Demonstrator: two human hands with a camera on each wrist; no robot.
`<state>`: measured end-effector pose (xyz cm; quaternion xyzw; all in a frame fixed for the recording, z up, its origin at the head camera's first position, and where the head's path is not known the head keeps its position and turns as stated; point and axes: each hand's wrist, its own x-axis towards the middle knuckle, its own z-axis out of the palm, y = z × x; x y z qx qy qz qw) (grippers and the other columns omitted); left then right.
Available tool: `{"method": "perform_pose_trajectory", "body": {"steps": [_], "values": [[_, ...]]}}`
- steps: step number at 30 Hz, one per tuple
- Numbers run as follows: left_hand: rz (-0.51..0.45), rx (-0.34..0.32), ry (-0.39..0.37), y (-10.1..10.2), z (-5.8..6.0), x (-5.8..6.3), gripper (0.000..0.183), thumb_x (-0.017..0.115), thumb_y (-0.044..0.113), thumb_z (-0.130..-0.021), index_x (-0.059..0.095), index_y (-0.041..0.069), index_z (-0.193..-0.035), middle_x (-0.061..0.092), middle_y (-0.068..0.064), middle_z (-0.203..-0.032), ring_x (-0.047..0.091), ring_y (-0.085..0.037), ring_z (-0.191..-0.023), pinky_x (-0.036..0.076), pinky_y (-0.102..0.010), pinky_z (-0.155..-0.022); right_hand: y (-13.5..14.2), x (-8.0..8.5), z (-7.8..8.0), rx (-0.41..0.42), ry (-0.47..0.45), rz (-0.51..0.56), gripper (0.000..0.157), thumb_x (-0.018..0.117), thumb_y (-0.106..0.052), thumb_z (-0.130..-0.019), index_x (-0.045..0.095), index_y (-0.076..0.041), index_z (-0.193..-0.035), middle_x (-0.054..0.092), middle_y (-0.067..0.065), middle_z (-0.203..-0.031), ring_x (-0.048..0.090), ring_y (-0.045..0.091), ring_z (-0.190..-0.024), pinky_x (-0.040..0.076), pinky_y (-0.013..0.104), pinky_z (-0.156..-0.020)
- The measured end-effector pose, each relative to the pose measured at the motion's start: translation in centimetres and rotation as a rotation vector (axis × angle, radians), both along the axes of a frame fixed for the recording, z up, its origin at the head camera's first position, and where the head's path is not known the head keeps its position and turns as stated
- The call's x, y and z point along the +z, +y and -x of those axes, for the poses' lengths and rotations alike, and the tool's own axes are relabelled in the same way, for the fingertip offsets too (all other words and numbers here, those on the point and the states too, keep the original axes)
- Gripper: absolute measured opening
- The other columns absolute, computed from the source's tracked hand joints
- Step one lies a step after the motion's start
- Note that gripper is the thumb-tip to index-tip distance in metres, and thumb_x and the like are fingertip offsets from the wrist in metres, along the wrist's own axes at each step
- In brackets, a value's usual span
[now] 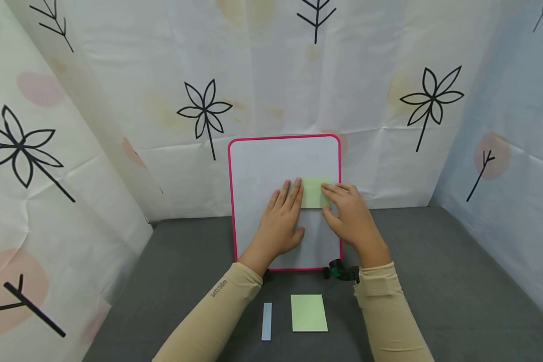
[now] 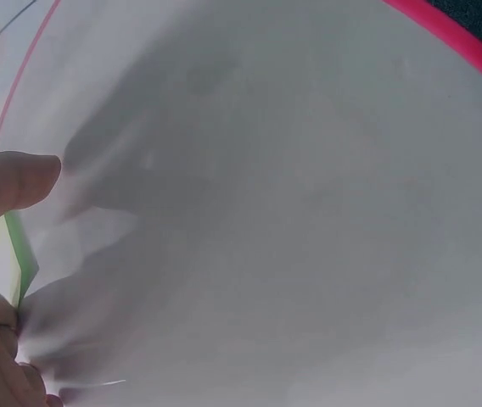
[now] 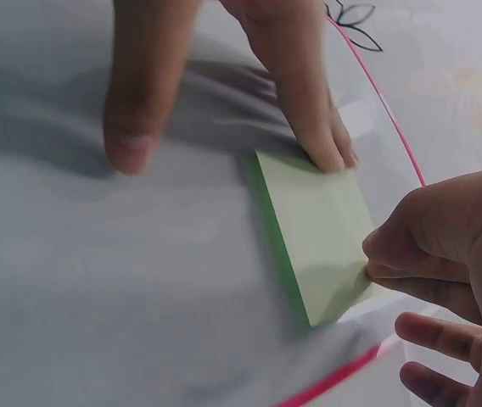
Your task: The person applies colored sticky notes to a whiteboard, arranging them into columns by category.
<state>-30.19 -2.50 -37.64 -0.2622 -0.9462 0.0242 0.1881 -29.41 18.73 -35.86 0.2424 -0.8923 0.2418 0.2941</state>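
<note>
A light green sticky note (image 1: 315,193) lies against the right part of a white board (image 1: 262,161) with a pink frame. My left hand (image 1: 281,221) is flat on the board, fingers straight, with its fingertips touching the note's left edge. At the note's right edge my right hand (image 1: 354,216) pinches it between thumb and forefinger, seen closer in the right wrist view, where the note (image 3: 322,229) shows a darker green lower edge. In the left wrist view only the left thumb (image 2: 12,182) and parts of the fingers appear.
The board leans upright at the back of a dark grey table (image 1: 190,266), before a patterned white cloth (image 1: 271,90). Nearer the front lie a pad of light green sticky notes (image 1: 309,313) and a narrow pale blue strip (image 1: 266,322). A black device (image 1: 344,271) sits at the right wrist.
</note>
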Motion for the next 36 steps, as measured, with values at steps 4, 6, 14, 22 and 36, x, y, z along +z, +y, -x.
{"method": "perform_pose_trajectory", "body": {"steps": [4,6,14,22,36], "values": [[0.005,0.002,0.004,0.1,0.0,0.0,0.109,0.069,0.048,-0.099,-0.002,0.004,-0.169,-0.011,-0.007,-0.179,-0.007,-0.028,-0.167,0.009,-0.047,-0.135,0.8,-0.1,0.2,-0.015,0.039,0.017,0.04,0.068,-0.006,-0.095,0.07,0.007,-0.133,0.069,0.018,-0.142,0.055,0.044,-0.132,0.045,0.06,-0.113],[0.008,0.003,0.005,0.2,0.0,0.0,0.109,0.069,0.048,-0.099,-0.002,0.004,-0.169,-0.011,-0.007,-0.179,-0.008,-0.028,-0.167,0.009,-0.047,-0.135,1.0,-0.1,0.2,-0.011,0.052,0.019,0.04,0.068,-0.006,-0.095,0.07,0.007,-0.132,0.069,0.019,-0.141,0.056,0.044,-0.131,0.046,0.061,-0.112],[-0.002,0.011,-0.027,0.1,-0.3,0.1,0.109,0.067,0.048,-0.1,-0.005,0.006,-0.169,-0.015,-0.005,-0.178,-0.012,-0.026,-0.166,0.006,-0.047,-0.136,0.8,-0.1,0.2,0.004,0.087,0.023,0.038,0.069,-0.006,-0.094,0.072,0.007,-0.129,0.071,0.019,-0.139,0.058,0.045,-0.129,0.047,0.06,-0.111],[-0.054,0.01,-0.002,-0.5,-1.7,-1.0,0.109,0.07,0.05,-0.098,0.003,0.003,-0.17,-0.011,-0.007,-0.179,-0.007,-0.029,-0.167,0.011,-0.049,-0.135,-0.3,0.1,-0.1,0.031,0.045,-0.006,0.04,0.068,-0.008,-0.096,0.071,0.005,-0.133,0.069,0.017,-0.142,0.058,0.043,-0.131,0.047,0.059,-0.112],[-0.19,-0.056,0.05,-1.5,-5.7,-2.9,0.105,0.074,0.047,-0.096,0.015,0.001,-0.169,0.002,-0.013,-0.18,0.007,-0.035,-0.167,0.022,-0.055,-0.132,-2.7,-0.3,-0.7,0.089,0.0,-0.079,0.043,0.074,-0.012,-0.096,0.069,0.003,-0.136,0.068,0.014,-0.145,0.058,0.038,-0.132,0.048,0.059,-0.111]]}}
